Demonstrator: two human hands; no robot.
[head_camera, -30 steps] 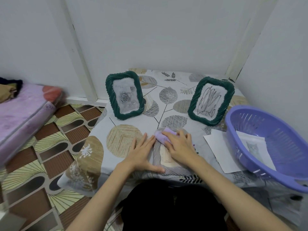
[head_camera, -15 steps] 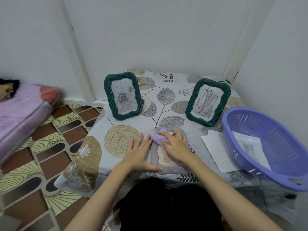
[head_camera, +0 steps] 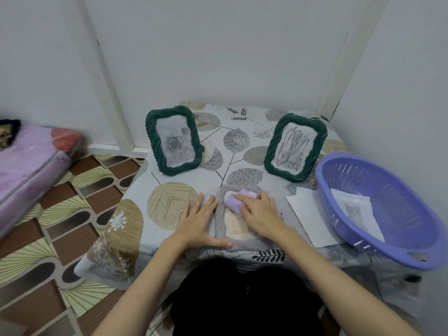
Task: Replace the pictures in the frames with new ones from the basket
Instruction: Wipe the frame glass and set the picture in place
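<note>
Left hand [head_camera: 201,224] lies flat and spread, pinning the grey frame [head_camera: 219,229] to the desk [head_camera: 169,202] — right hand [head_camera: 260,214] curls over a lilac cloth [head_camera: 234,201] on its glass

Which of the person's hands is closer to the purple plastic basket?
The right hand. It presses a lilac cloth on the grey frame lying flat, nearer the purple plastic basket at the table's right edge. The left hand lies flat beyond the frame's far side.
</note>
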